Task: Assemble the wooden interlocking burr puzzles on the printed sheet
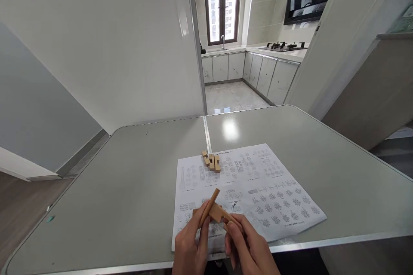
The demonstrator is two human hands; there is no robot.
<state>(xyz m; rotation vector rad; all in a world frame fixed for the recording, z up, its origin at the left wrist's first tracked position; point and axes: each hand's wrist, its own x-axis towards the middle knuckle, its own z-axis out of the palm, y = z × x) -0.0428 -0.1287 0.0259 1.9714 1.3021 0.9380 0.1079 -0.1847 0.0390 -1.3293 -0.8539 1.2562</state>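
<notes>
Both my hands are low at the table's near edge, over a printed instruction sheet (258, 184). My left hand (190, 247) pinches a long wooden stick (209, 206) that slants up and to the right. My right hand (248, 247) grips a joined cluster of wooden puzzle pieces (219, 214) that touches the stick. Farther back on the sheet lies a small pile of loose wooden blocks (212, 161), untouched.
The grey table (129, 189) has a seam down its middle and a metal rim along the near edge. Beyond it an open doorway shows a kitchen with cabinets (258, 71), a sink and a stove. A white wall stands at the left.
</notes>
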